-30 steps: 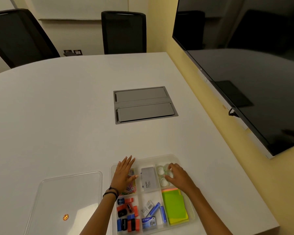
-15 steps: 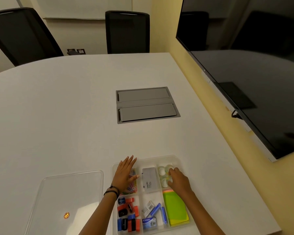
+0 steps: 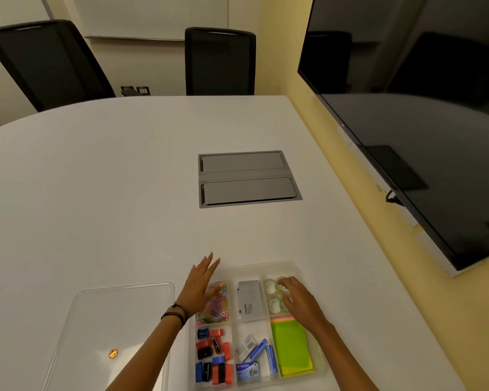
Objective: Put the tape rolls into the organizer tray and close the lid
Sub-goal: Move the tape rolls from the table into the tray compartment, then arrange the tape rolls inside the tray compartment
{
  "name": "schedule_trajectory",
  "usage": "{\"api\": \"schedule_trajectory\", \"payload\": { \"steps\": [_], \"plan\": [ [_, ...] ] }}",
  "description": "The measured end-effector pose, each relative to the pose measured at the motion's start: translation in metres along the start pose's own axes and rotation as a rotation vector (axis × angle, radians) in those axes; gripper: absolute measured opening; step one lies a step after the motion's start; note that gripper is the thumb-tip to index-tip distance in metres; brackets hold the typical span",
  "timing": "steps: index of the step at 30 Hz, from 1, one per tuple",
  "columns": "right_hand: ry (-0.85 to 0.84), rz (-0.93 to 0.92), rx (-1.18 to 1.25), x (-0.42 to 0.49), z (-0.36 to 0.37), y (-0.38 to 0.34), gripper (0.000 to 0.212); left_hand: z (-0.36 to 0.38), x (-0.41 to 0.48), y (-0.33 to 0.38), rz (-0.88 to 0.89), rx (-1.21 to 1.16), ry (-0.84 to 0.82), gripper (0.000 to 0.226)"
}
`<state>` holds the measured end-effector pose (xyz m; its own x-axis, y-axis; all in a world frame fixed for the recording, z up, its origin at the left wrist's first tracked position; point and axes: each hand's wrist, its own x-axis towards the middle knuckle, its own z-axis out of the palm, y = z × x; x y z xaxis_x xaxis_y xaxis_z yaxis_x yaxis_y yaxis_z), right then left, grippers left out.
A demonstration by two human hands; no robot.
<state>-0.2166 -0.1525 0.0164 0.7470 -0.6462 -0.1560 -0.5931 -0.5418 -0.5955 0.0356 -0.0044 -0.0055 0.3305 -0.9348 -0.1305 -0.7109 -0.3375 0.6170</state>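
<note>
tape rolls (image 3: 272, 286) are in the organizer tray (image 3: 299, 270) already, sitting in the far right compartment, clear w/ greenish edges. at least three show; right hand (image 3: 299, 301) covers part of that section so can't tell if there are more. no rolls seen loose on the surface (image 3: 124, 193), so the loading part looks done or nearly done.

right hand rests over the tape compartment, fingers curled loosely down onto the rolls, looks like it's nudging or settling them rather than gripping one; can't tell for sure if a roll is pinched under the fingertips. left hand (image 3: 202, 283) is flat and spread wide, holding nothing, lying across the tray's far left corner over the paper clips (image 3: 216, 307), prob steadying the tray.

other sections hold a grey box (image 3: 250, 299), sticky notes (image 3: 290, 345), staples and sharpeners, all below the rim as far as i can see.

what's left: the lid (image 3: 113, 328). it lies flat on the surface just left of the tray, clear plastic w/ a small orange sticker, not touched by either hand. needs picking up, lining up over the tray and pressing down.
</note>
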Motion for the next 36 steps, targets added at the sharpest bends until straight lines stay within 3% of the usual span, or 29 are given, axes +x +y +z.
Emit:
{"api": "schedule_trajectory", "payload": {
  "steps": [3,6,11,15,20,26,31,36],
  "plan": [
    [-0.024,0.013,0.001,0.002,-0.001,0.0,0.035,-0.006,-0.011,-0.005,-0.045,-0.001,-0.015,0.102],
    [-0.082,0.038,-0.031,0.006,0.0,-0.001,0.037,-0.007,-0.024,-0.007,-0.136,-0.058,0.02,0.082],
    [-0.164,0.085,-0.078,0.012,0.003,-0.003,0.037,-0.009,-0.049,-0.01,-0.274,-0.175,0.072,0.073],
    [-0.181,0.087,-0.069,0.018,0.001,-0.004,0.035,-0.011,-0.064,-0.016,-0.354,-0.191,-0.003,0.068],
    [-0.188,0.063,-0.058,0.024,0.004,-0.008,0.03,-0.018,-0.073,-0.016,-0.348,-0.175,-0.145,0.077],
    [-0.197,0.037,-0.044,0.029,0.006,-0.012,0.033,-0.024,-0.072,-0.009,-0.321,-0.095,-0.145,0.083],
    [-0.07,0.098,-0.075,0.036,0.001,-0.008,0.036,-0.027,-0.071,-0.007,-0.344,-0.024,-0.155,0.091],
    [-0.19,0.181,-0.161,0.042,0.003,-0.006,0.05,-0.028,-0.067,-0.003,-0.342,0.015,-0.19,0.088]
  ]
}}
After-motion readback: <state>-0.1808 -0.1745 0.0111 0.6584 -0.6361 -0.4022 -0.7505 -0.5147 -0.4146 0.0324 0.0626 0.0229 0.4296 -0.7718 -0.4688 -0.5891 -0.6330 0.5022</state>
